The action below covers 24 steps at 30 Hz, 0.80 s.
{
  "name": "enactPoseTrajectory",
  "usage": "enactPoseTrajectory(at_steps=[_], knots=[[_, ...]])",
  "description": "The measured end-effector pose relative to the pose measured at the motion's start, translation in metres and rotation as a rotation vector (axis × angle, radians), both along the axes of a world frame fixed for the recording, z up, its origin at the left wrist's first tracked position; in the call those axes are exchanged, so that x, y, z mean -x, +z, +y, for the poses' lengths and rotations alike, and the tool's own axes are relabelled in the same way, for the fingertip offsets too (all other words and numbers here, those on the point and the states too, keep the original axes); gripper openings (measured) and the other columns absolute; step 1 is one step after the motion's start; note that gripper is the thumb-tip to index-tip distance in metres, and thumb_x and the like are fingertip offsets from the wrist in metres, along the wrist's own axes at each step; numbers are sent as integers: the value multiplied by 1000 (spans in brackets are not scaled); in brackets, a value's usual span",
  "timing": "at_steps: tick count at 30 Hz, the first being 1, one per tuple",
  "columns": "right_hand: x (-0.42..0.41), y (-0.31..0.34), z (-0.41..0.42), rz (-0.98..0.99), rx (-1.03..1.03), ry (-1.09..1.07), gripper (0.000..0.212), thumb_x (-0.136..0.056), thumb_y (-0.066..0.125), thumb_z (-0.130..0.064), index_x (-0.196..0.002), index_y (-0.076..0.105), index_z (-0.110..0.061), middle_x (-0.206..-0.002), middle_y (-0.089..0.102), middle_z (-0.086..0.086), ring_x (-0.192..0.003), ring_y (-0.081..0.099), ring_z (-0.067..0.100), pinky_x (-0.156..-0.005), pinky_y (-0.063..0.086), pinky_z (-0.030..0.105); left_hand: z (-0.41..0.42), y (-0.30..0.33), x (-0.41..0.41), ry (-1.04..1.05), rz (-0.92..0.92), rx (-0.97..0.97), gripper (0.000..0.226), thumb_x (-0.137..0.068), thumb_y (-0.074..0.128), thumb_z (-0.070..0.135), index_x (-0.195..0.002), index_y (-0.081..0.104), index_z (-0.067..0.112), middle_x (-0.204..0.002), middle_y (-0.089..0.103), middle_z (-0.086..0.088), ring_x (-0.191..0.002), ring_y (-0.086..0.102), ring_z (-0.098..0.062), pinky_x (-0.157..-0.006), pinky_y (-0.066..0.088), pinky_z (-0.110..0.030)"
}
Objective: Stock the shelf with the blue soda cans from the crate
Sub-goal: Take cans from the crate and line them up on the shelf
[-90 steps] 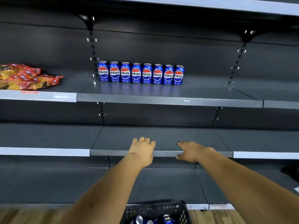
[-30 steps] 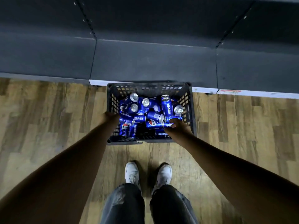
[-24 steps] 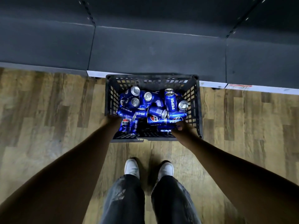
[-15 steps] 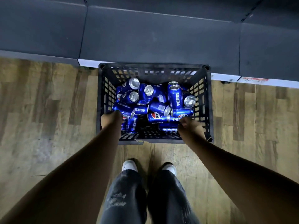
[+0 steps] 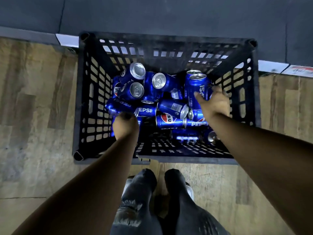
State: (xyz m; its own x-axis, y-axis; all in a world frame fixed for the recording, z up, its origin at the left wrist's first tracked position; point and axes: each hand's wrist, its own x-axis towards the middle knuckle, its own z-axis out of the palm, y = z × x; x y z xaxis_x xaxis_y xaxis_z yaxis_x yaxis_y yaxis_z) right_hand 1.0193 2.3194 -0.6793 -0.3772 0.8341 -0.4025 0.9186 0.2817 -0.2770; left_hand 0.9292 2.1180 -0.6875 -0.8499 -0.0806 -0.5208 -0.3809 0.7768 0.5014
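Note:
A black plastic crate [image 5: 84, 102] stands on the floor below me, holding several blue soda cans [image 5: 169, 119] in a loose pile. One blue soda can [image 5: 194, 83] stands upright at the crate's right side. My right hand [image 5: 214, 104] wraps it, thumb on its front and fingers round its right side. My left hand [image 5: 125, 126] reaches down into the crate's near-left part, over lying cans. Its fingers point down and are hidden behind the back of the hand.
The dark bottom shelf [image 5: 169, 16] runs along the far side of the crate, which touches its white edge strip [image 5: 66, 41]. Wooden floor [image 5: 33, 119] lies to either side. My legs [image 5: 140, 200] stand just before the crate's near rim.
I have bent closer to the crate. My right hand moved from the near-right cans forward to the upright can and closed round it. My left hand stayed at the near left.

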Motion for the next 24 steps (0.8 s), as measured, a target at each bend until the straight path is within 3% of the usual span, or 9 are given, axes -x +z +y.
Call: enactPoseTrajectory(at_steps=[3,5,9,11,14,16,18,21,24], knots=[[16,-16,18,105,-39,16,73,-86,54,-57,-134,37,-5,-135,46,19,-125,43,35,-99,40,44,5,-12,5,-55,80,-10,20,-89,44,8,-80,62,4,-89,66,-20,-86,60,-34,-59,36,-33],[30,-23,29,138,-28,32,80,-82,58,-60,-135,35,-5,-137,45,18,-126,43,35,-100,40,44,7,-19,10,-54,123,-23,18,-88,45,8,-77,60,6,-87,66,-19,-83,59,-33,-57,26,-28],[55,-34,35,105,64,34,95,-76,66,-60,-143,24,-7,-147,34,16,-132,39,33,-104,38,42,8,-33,16,-77,145,-61,19,-86,45,7,-78,60,1,-83,65,-19,-75,55,-35,-48,23,-29],[61,-37,35,83,100,48,93,-76,70,-54,-142,23,-7,-147,34,16,-131,40,33,-104,40,40,4,-41,15,-73,104,-65,21,-85,44,7,-68,54,5,-76,63,-15,-69,53,-30,-47,25,-26],[63,-37,42,57,115,74,84,-80,73,-39,-141,25,-7,-141,42,15,-127,44,31,-94,40,31,-5,-49,14,-13,43,-80,20,-82,44,8,-69,59,4,-79,68,-17,-70,59,-30,-57,35,-28],[62,-33,46,20,121,92,91,-81,73,-35,-147,17,-6,-143,42,14,-128,45,28,-91,40,28,-10,-50,12,33,17,-93,22,-81,44,7,-62,54,8,-80,68,-19,-69,59,-29,-60,37,-29],[59,-27,47,-1,121,115,100,-78,75,-36,-150,10,-9,-147,38,12,-131,42,26,-98,40,29,-15,-45,9,47,1,-96,24,-81,43,5,-58,48,11,-81,67,-22,-72,61,-30,-61,37,-29],[54,-17,43,-28,118,125,102,-71,80,-39,-148,18,-14,-149,33,13,-131,41,28,-104,41,35,-20,-35,5,57,-12,-99,21,-81,44,7,-62,52,11,-81,68,-21,-80,66,-34,-66,48,-35],[47,2,32,-279,77,280,102,-70,78,-47,-147,22,-9,-144,35,18,-129,42,31,-102,44,38,-25,-17,-1,34,-55,-111,18,-76,44,15,-62,55,12,-79,69,-20,-80,67,-36,-75,55,-48]])
